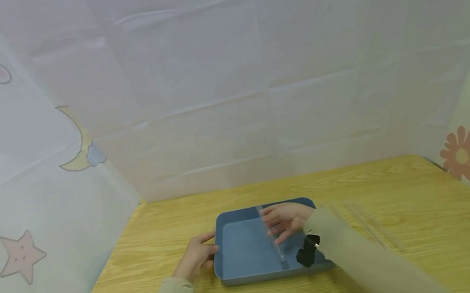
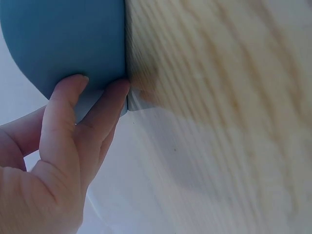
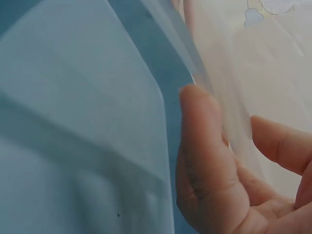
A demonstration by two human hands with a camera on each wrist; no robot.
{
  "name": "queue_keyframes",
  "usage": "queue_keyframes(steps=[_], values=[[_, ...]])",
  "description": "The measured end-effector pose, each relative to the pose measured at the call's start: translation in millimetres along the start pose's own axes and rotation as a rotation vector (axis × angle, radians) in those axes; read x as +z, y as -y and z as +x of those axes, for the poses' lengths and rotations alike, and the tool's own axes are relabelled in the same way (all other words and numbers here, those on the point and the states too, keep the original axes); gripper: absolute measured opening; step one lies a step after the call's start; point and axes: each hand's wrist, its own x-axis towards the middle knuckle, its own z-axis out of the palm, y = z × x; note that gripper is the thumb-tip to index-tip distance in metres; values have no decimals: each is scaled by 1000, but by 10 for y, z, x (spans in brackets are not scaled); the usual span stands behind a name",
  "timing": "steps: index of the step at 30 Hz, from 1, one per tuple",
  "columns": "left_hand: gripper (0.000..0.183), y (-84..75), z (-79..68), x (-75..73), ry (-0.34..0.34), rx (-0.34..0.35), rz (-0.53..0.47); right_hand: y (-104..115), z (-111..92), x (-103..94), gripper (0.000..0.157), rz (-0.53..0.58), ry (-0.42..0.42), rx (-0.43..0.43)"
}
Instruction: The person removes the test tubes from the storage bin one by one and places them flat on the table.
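A shallow blue tray (image 1: 250, 279) lies on the wooden table, with a narrow clear strip (image 1: 281, 252) running from its back edge to its front, right of the middle. At the tray's left side, my left hand (image 1: 196, 256) rests its fingertips against the outer wall; the left wrist view shows fingers (image 2: 62, 117) touching that wall low down. Over the tray's right part, my right hand (image 1: 286, 219) has its fingers spread beside the strip, thumb apart from them. The right wrist view shows the clear strip (image 3: 187, 53) close to the fingers; whether they touch cannot be told.
More clear strips (image 1: 370, 227) lie on the table (image 1: 433, 201) to the right of the tray, partly behind the right sleeve. Pale printed sheets (image 1: 212, 96) hang behind the table and along both sides.
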Motion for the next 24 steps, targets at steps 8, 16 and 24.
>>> queue_keyframes(steps=[8,16,24], values=[[51,-4,-6,-14,3,3,20,-11,-87,-119,52,-13,-12,3],[51,-1,-41,-11,-6,1,37,18,-196,-190,55,-45,15,-22],[51,-1,-16,2,-1,3,25,30,-249,-264,57,-39,26,-32]])
